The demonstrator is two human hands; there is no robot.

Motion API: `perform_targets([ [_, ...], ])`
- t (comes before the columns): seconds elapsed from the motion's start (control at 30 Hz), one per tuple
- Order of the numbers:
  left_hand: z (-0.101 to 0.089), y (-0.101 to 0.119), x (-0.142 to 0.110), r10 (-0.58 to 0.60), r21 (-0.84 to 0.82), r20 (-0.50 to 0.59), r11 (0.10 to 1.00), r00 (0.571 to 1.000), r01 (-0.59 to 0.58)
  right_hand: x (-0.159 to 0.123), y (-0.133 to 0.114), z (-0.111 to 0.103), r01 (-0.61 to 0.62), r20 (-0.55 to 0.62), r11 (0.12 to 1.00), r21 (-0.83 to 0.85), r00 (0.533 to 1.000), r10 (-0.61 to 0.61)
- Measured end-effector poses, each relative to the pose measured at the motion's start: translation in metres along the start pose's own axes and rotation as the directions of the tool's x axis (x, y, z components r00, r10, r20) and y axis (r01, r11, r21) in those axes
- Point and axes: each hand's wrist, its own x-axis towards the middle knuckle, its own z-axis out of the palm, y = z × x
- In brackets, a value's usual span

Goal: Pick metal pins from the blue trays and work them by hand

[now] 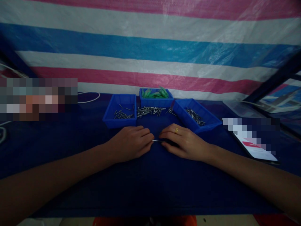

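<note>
Low over the table, my left hand (135, 142) is closed, its thumb and fingertips pinched on one end of a thin silvery metal pin (157, 141). The pin points right, toward my right hand (185, 142), which wears a gold ring. The right thumb and fingers are curved and apart, with the pin's far end in the gap between them; no contact is visible. Ahead are a left blue bin (119, 122) and a right blue bin (204, 124), both holding slim metal pieces. Similar loose metal pieces (150, 110) lie on the table between them.
A blue bin (156, 102) with green pieces (155, 93) stands at the back. A lit phone or tablet (258, 147) lies on the right of the blue table (150, 188). A white cable (90, 101) runs at left. Behind hangs a striped plastic sheet (150, 47).
</note>
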Motion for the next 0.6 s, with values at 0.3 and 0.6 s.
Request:
perform_targets([
  [0.3,-0.0013,0.0009,-0.0006,0.018,-0.01,-0.121,1.0,0.993,-0.019,0.0002,0.0,0.0016,0.042,0.001,0.999,0.013,0.999,-0.042],
  [0.6,-0.0007,0.0018,0.0011,0.035,-0.035,-0.106,0.999,0.994,-0.039,-0.0002,0.0,0.0012,0.069,-0.005,0.998,-0.004,0.998,-0.069],
])
